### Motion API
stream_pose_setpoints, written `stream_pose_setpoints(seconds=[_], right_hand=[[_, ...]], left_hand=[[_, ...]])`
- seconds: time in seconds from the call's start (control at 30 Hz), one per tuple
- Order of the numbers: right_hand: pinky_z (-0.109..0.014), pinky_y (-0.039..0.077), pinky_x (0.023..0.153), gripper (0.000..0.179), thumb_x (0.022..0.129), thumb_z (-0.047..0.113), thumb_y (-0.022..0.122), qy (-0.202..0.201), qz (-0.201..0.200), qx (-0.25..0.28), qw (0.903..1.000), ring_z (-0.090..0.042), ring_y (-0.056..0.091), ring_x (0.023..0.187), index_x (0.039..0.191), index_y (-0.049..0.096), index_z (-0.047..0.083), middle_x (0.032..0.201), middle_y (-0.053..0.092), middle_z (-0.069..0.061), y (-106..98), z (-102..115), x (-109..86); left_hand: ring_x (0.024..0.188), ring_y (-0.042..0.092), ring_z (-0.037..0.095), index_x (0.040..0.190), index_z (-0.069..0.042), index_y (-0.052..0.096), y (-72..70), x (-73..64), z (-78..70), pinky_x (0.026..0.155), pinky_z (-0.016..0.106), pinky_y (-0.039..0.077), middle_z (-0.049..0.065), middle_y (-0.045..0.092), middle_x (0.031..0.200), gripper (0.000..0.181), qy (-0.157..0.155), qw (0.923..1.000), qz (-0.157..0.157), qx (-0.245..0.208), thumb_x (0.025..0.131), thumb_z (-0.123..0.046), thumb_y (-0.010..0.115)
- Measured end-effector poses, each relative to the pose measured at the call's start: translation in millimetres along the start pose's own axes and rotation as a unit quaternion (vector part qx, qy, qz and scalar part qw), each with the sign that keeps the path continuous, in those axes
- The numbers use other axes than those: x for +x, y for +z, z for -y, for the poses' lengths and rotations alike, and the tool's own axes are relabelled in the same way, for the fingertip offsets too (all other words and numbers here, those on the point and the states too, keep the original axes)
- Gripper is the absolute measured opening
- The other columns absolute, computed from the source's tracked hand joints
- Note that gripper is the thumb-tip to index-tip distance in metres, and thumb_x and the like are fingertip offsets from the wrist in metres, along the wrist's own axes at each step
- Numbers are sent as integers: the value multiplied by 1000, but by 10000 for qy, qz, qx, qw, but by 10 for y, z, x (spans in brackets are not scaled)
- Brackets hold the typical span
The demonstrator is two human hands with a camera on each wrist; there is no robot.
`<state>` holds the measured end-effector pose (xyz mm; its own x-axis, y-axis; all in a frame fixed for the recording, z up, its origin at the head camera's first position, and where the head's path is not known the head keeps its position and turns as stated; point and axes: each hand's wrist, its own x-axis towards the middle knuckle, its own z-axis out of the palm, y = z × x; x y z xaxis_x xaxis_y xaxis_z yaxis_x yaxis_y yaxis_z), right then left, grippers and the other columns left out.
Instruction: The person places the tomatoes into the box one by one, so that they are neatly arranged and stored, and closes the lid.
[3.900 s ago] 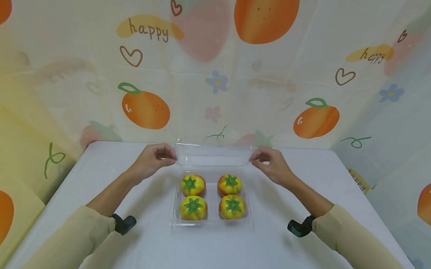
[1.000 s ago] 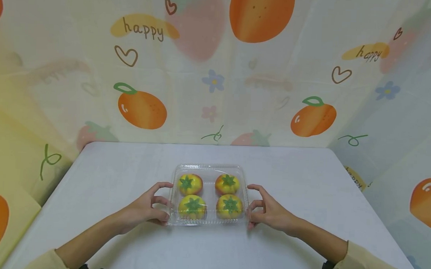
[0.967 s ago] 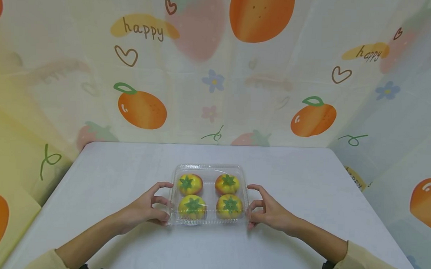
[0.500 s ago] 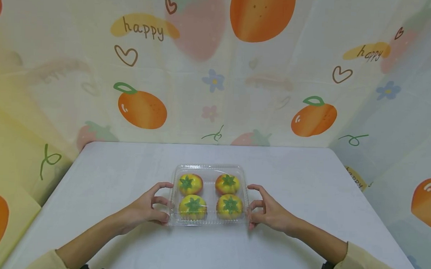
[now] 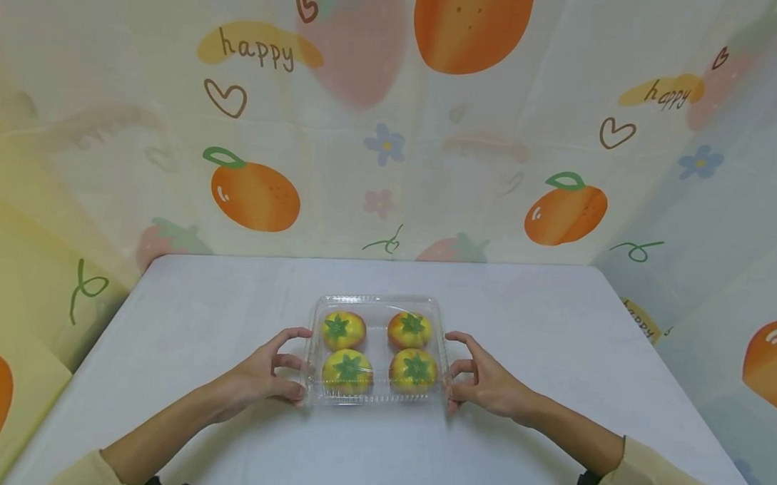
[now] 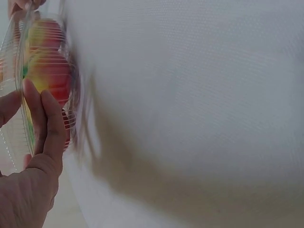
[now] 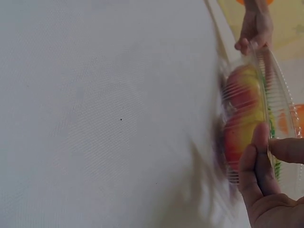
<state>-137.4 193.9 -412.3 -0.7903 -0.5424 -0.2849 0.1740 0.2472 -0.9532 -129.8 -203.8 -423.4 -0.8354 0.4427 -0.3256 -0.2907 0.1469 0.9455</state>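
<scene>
A clear plastic clamshell container [image 5: 378,400] lies on the white table with its lid down. Through the lid show several round yellow-and-red fruits [image 5: 347,373] with green star-shaped tops, persimmon-like. On the left side, my left hand [image 5: 275,370] pinches the container's rim; the left wrist view shows its thumb above and curled fingers [image 6: 50,118] below the edge. My right hand [image 5: 480,378] grips the opposite rim likewise, its thumb over and fingers [image 7: 251,175] under the ridged edge in the right wrist view.
The white-covered table [image 5: 233,287] stretches out on all sides of the container. Behind it hangs a printed cloth [image 5: 340,141] with oranges, hearts and lettering, which also runs along both sides.
About four seconds ago the lid stood raised, with both hands at its corners. It has since come down, and the hands moved nearer to the container's sides. Over the last second little differs.
</scene>
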Motion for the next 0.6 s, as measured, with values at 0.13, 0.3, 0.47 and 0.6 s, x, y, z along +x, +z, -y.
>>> stream_pose_setpoints(seconds=[0.13, 0.3, 0.47, 0.6], right_hand=[[-37, 59, 77, 87, 90, -4, 66, -62, 25, 7, 10000, -33, 71, 76, 155, 11, 12, 101, 58, -19, -9, -13, 3], [-38, 59, 77, 87, 89, -4, 67, -55, -16, -66, 10000, -35, 71, 76, 155, 12, 12, 101, 59, -21, -18, -14, 17], [-40, 59, 78, 85, 89, 1, 68, 116, -18, -209, 9997, -36, 72, 77, 155, 15, 13, 101, 61, -19, -50, 17, 22], [-40, 59, 78, 82, 91, 9, 69, 244, 76, -596, 9979, -33, 72, 80, 155, 17, 13, 107, 62, -17, -137, 67, 22]], left_hand=[[82, 69, 30, 152, -11, 21, 0, 2, -13, 80, 43, 59, 29, 50, 123, 92, 8, 10000, 36, -5, 80, 3, 76], [85, 69, 31, 152, -12, 21, -19, 0, -25, 81, 44, 59, 29, 52, 123, 93, -10, 10000, 61, 4, 80, 2, 77], [88, 70, 32, 152, -12, 22, -77, 4, -49, 81, 43, 59, 25, 55, 122, 91, -55, 9996, 138, 231, 82, -3, 78], [88, 69, 31, 151, -11, 27, -151, 9, -109, 80, 41, 59, 22, 55, 121, 85, -22, 9974, 163, 703, 83, -9, 78]])
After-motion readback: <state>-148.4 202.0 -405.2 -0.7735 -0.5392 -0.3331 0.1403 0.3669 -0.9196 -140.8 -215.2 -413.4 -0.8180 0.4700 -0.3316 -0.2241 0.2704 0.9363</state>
